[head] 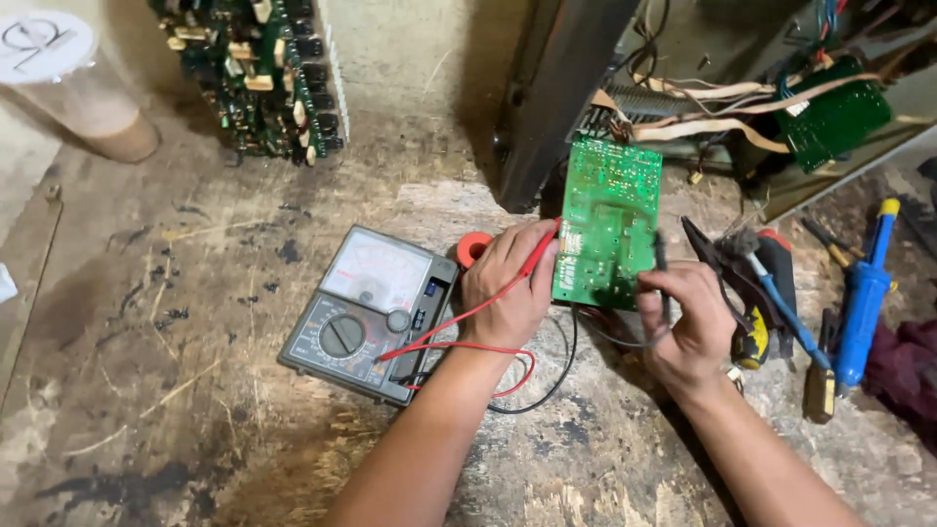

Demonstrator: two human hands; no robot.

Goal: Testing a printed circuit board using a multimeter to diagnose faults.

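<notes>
A green circuit board (pixel 607 220) stands tilted on the worn wooden bench, solder side toward me. My left hand (pixel 509 288) grips a red test probe (pixel 543 252) whose tip touches the board's left edge. My right hand (pixel 688 317) pinches a black test probe (pixel 661 256) against the board's right edge. Red and black leads (pixel 478 346) run from both probes to a grey analogue multimeter (pixel 369 312) lying left of my left hand.
A red tape roll (pixel 472 248) sits behind my left hand. Pliers, a blue soldering iron (pixel 864 293) and screwdrivers lie at the right. Another green board (pixel 835 117) with wires sits in an open chassis behind. A populated board (pixel 259 73) and a plastic cup (pixel 68 78) stand at back left.
</notes>
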